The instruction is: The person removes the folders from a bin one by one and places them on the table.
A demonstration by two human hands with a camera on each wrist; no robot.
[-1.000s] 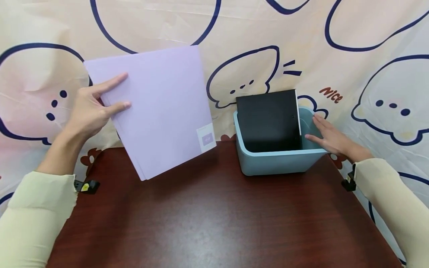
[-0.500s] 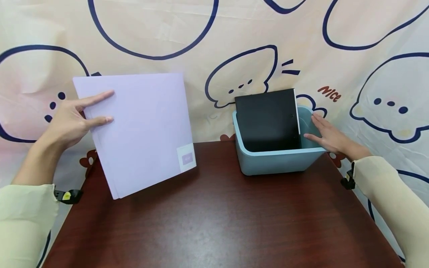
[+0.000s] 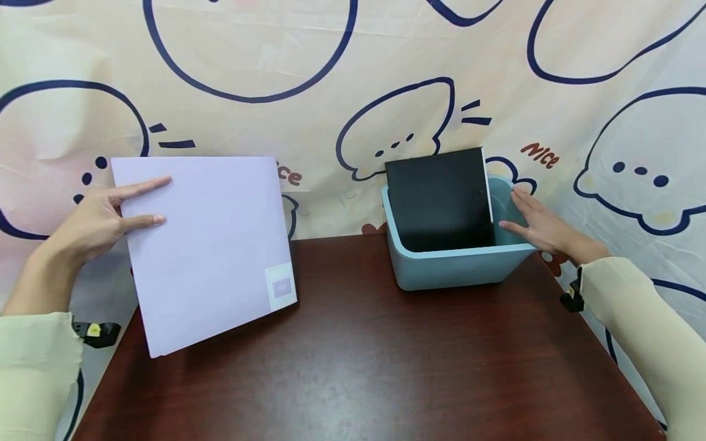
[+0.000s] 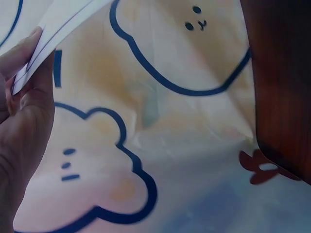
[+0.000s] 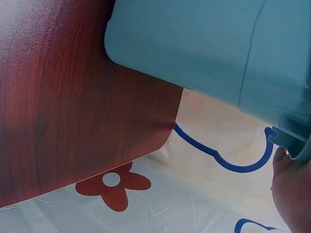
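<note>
My left hand [image 3: 96, 223] pinches the left edge of a lavender folder [image 3: 215, 245], with two digits lying across its front. The folder is held upright and slightly tilted, with a small pale label near its lower right corner. Thin layers of the folder [image 4: 53, 41] show between thumb and fingers in the left wrist view. My right hand [image 3: 543, 226] holds the right rim of a light blue storage bin [image 3: 458, 269], thumb and fingertips reaching over inside. A black flat folder or book [image 3: 441, 202] with a white edge leans in the bin.
The bin stands at the back right of a dark reddish-brown table [image 3: 358, 367]. A cream cloth [image 3: 309, 122] printed with blue-outlined cartoon figures hangs behind and at the sides. The table's right edge runs close to the bin.
My left hand has moved the lavender folder down and to the left, away from the bin, and it tilts less. My right hand and the bin stay in place.
</note>
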